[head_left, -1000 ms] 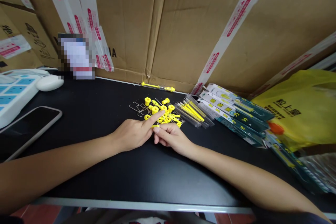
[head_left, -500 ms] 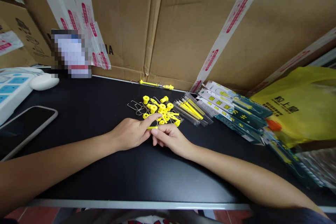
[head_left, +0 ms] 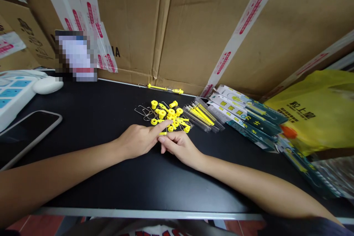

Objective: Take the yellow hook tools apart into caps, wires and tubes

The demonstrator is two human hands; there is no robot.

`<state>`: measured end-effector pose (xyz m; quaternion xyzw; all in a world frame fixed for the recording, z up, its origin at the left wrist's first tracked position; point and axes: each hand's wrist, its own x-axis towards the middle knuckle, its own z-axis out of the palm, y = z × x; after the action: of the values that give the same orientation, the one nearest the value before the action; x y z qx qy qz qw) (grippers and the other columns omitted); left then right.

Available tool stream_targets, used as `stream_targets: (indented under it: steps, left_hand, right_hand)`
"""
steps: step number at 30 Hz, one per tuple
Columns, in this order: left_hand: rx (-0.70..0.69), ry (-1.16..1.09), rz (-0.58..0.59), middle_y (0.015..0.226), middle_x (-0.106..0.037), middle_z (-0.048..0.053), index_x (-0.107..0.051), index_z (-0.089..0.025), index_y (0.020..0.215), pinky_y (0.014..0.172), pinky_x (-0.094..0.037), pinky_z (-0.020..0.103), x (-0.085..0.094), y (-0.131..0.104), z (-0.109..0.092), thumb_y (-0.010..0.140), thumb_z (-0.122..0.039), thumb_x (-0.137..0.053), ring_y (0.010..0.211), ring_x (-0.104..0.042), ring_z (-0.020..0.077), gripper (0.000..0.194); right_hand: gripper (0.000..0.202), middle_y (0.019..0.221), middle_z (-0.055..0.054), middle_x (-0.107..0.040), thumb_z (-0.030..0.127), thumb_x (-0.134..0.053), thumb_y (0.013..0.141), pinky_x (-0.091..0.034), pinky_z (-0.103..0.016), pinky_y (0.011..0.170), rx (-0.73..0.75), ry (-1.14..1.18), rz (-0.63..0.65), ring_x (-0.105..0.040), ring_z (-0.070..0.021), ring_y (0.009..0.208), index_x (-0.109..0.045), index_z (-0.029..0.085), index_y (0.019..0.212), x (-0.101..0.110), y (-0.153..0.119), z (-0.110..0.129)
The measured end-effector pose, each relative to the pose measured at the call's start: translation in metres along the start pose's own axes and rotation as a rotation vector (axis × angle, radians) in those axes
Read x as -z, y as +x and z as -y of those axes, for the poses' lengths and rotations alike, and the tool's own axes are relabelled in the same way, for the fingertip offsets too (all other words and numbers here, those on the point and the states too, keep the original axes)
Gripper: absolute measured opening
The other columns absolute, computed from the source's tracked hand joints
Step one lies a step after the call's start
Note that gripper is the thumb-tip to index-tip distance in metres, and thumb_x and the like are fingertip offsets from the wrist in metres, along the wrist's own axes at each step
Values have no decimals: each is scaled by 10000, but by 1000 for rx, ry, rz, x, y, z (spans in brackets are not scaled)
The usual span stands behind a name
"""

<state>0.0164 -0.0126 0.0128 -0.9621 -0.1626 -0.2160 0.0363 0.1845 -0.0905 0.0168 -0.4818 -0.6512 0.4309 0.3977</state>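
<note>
My left hand [head_left: 138, 139] and my right hand [head_left: 182, 148] meet over the near side of the pile. Between their fingertips is a small yellow plastic piece [head_left: 163, 133] with a thin metal wire at its right end. My left thumb side is closed against it while the index finger stretches over the pile; the right fingers pinch near the wire. Most of the piece is covered by fingers. Just beyond lie yellow plastic caps [head_left: 162, 114], bent metal hooks [head_left: 143, 111] and small springs. Clear tubes with yellow strips inside [head_left: 203, 115] lie to the right.
An assembled spring scale [head_left: 165, 88] lies by the cardboard [head_left: 210, 25]. Printed boxes [head_left: 249, 118] and a yellow bag [head_left: 298, 110] occupy the right. On the left are a phone [head_left: 30, 132], a power strip [head_left: 13, 92] and a white mouse-shaped object [head_left: 48, 85]. A pixelated item leans behind.
My hands have drawn slightly closer together, and less of the yellow piece shows between them. The pile and the other items stay where they were.
</note>
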Motion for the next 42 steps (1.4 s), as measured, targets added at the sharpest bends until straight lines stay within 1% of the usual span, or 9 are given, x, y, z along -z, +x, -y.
stream_targets:
  steps: [12,15,19,25,27,30,34,38,42]
  left_hand:
    - [91,33,48,677,-687,-8,-367,-134,1327,461,-439,199,1,1,-3,912,-206,-372,545,-652,153,420]
    - [81,57,54,665,-677,1,-367,-128,1332,461,-442,197,0,1,-3,926,-231,-362,552,-651,153,419]
    - [68,87,65,646,-667,7,-358,-127,1343,464,-447,197,-2,0,-1,936,-249,-347,551,-649,154,425]
    - [82,82,58,623,-659,3,-371,-123,1313,445,-435,200,-1,0,-1,945,-259,-331,533,-647,161,394]
    - [115,77,77,623,-660,7,-404,-123,1265,439,-432,205,0,2,-2,949,-273,-327,534,-651,169,358]
    - [146,53,126,664,-670,15,-482,-142,1103,445,-434,211,1,3,-3,952,-284,-320,558,-659,174,263]
    - [85,58,134,621,-633,4,-505,-163,863,445,-422,209,1,2,-2,946,-251,-303,555,-643,163,236]
    - [34,77,87,602,-609,-7,-490,-169,806,433,-392,199,0,2,-1,942,-227,-301,533,-621,143,240]
    - [51,69,123,599,-605,-19,-486,-175,812,430,-368,195,1,2,0,938,-227,-316,528,-609,136,218]
  right_hand:
    - [476,490,59,-391,493,-424,908,-300,-210,497,35,-83,-15,-344,-61,465,-538,151,597,2,-1,0]
    - [491,484,61,-378,505,-404,912,-296,-212,494,26,-89,29,-336,-64,464,-506,159,579,5,0,-1]
    - [492,463,68,-362,499,-402,913,-277,-217,476,10,16,126,-309,-64,447,-482,165,560,9,3,-3]
    - [482,490,60,-389,482,-424,909,-273,-223,491,31,-1,119,-326,-64,470,-486,161,556,11,5,-2]
    - [492,468,67,-364,508,-421,900,-249,-227,470,3,21,152,-300,-64,449,-478,164,553,13,6,-1]
    - [511,449,73,-339,541,-407,892,-234,-230,461,-11,34,179,-280,-65,436,-463,170,546,14,7,-1]
    - [518,500,54,-390,550,-409,890,-285,-226,511,24,-32,135,-342,-72,491,-458,169,543,12,5,0]
    - [517,511,52,-381,549,-396,897,-302,-228,531,25,-74,114,-344,-76,501,-456,170,550,11,4,0]
    - [520,503,53,-387,553,-402,893,-302,-227,525,18,-57,145,-342,-76,496,-453,171,544,12,4,1]
